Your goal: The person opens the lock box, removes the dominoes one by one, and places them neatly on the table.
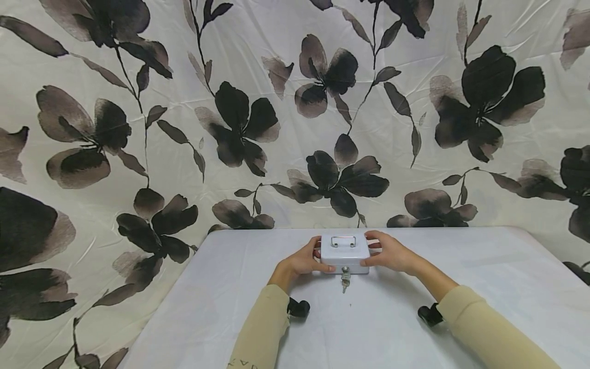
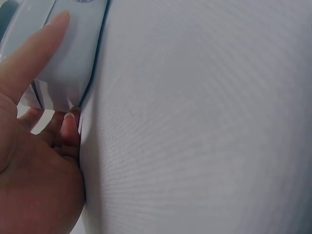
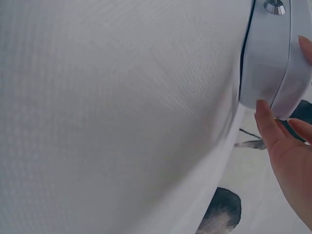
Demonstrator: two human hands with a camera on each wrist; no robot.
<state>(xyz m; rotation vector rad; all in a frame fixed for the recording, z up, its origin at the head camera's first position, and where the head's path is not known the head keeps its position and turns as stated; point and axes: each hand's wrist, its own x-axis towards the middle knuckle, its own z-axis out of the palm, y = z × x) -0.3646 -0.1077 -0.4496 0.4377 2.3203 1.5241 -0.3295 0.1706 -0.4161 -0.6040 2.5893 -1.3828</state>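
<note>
A small white cash box [image 1: 343,256] stands near the table's far edge, its wire handle [image 1: 343,242] on the lid. Keys [image 1: 345,282] hang from the lock on its front. My left hand [image 1: 304,259] holds the left side, the thumb laid across the front and the other fingers curled at the side, as the left wrist view shows. On the opposite side, my right hand [image 1: 392,252] holds the box with its thumb at the front corner and a finger at the lid's rear corner. Some of its fingers are partly hidden behind the box.
A white cloth covers the table [image 1: 359,328]. Behind its far edge hangs a pale curtain [image 1: 286,128] with dark flowers. Black wrist-worn devices [image 1: 299,308] show below both forearms.
</note>
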